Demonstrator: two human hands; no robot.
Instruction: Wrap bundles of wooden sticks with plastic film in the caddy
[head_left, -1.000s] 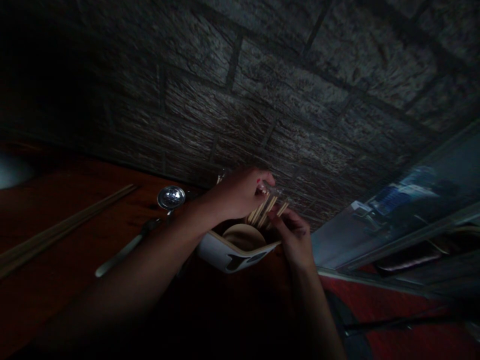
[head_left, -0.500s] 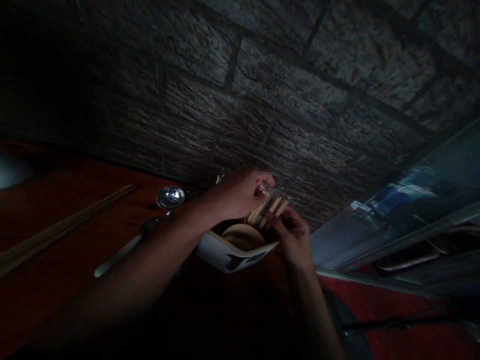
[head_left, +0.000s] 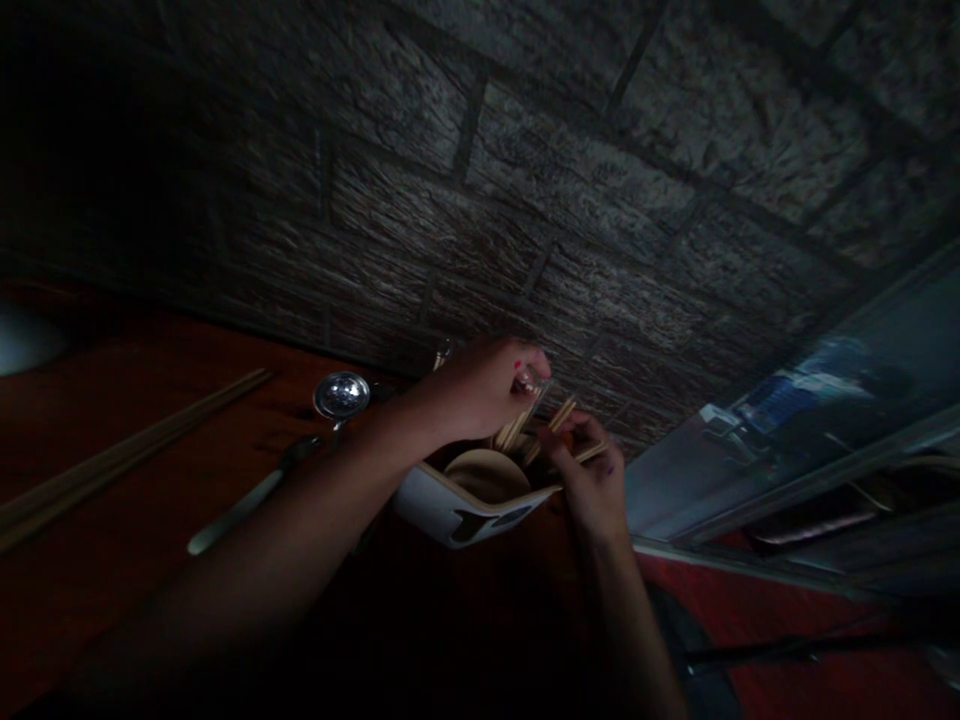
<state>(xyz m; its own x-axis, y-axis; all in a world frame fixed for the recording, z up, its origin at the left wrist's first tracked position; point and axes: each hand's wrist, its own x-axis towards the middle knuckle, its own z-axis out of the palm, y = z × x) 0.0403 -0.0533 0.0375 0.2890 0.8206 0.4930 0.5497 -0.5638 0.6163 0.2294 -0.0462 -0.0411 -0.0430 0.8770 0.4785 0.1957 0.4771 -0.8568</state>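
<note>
My left hand (head_left: 491, 390) reaches over a white bin (head_left: 427, 505) with dark markings, its fingers closed on crinkled clear plastic (head_left: 531, 380). Thin wooden sticks (head_left: 511, 432) slant down below that plastic; dim light hides whether they lie inside it. At the bin's right side, my right hand (head_left: 596, 485) is closed around a few similar wooden sticks (head_left: 562, 412). One of them points off to the right past the fingers. Inside the bin rests a round tan object (head_left: 486, 474), like a disc or shallow bowl.
Left of the bin, a shiny metal strainer ladle (head_left: 341, 396) and a pale-handled utensil (head_left: 240, 512) lie on the wooden surface (head_left: 150, 400). Long wooden sticks (head_left: 135, 445) lie farther left. A stone-block wall (head_left: 525, 170) rises behind, and a glass-fronted cabinet (head_left: 810, 410) stands at right.
Several sticks that were bunched together near the plastic are now separated, with some in my right hand, which has turned slightly to the right. My left hand has barely moved.
</note>
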